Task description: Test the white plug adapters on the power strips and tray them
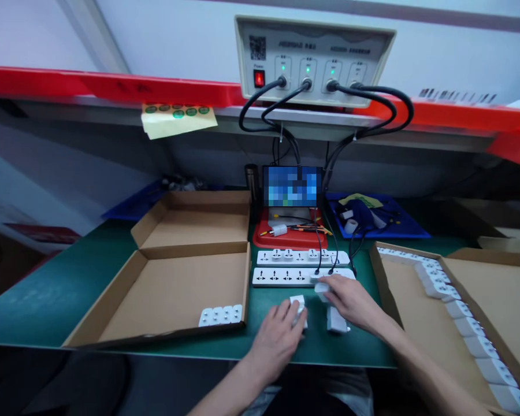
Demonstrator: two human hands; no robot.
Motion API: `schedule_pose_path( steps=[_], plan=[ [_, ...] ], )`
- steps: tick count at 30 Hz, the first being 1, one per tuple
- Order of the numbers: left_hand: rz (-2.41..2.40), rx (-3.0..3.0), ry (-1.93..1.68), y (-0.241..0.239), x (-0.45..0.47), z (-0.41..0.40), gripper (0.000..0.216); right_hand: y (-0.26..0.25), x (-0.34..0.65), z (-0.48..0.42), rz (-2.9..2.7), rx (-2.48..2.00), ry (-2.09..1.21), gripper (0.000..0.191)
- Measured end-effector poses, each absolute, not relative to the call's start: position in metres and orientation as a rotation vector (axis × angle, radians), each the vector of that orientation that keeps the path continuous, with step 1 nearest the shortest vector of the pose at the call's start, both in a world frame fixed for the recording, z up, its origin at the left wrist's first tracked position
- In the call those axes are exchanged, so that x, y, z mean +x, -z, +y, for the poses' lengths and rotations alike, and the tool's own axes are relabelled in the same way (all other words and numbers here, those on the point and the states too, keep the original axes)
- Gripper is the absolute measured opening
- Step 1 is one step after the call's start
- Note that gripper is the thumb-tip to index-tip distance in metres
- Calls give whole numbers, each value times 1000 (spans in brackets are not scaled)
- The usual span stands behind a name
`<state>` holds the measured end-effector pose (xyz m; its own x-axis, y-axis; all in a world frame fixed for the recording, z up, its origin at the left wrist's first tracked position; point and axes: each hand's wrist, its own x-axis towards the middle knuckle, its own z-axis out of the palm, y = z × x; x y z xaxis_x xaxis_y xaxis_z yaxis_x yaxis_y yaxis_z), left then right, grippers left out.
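My left hand (pixel 277 335) is curled over a white charger (pixel 297 300) on the green tabletop, its fingers largely covering it. My right hand (pixel 351 296) pinches another white charger (pixel 323 288) just in front of the nearer white power strip (pixel 281 284). More white charger blocks (pixel 337 321) lie on the table below my right palm. Two black cables run down to the right end of the nearer strip. Behind it lies a second power strip (pixel 262 262) with several small white pieces in its sockets.
To the left, an open carton (pixel 169 283) holds several white chargers (pixel 220 315) in its front right corner. An open carton (pixel 420 323) on the right holds a long row of chargers (pixel 479 346). Behind the strips are a red tray (pixel 264 238), a screen (pixel 292 186) and a cabled test box (pixel 316 43).
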<state>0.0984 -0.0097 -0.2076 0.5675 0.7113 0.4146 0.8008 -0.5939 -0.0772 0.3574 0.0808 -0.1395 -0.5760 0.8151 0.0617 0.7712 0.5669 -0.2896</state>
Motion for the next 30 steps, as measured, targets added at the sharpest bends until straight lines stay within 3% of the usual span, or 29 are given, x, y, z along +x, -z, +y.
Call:
schedule_pose_path(
  steps=[4,9,16,24,30],
  plan=[
    [-1087,-2609,435,217,116,-15,37,131,307,89,-2656,-1263,-321,50],
    [-1214,-2735,508,212,101,-18,11,131,262,109,-2808,-1367,-203,66],
    [-1705,-2669,943,175,43,28,26,141,249,121,-2866,-1402,-119,45],
    [-1971,-2684,637,154,29,95,25,132,261,110,-2841,-1351,-49,53],
    [-2017,-2769,350,149,31,100,24,118,329,100,-2610,-1357,-116,24]
  ],
)
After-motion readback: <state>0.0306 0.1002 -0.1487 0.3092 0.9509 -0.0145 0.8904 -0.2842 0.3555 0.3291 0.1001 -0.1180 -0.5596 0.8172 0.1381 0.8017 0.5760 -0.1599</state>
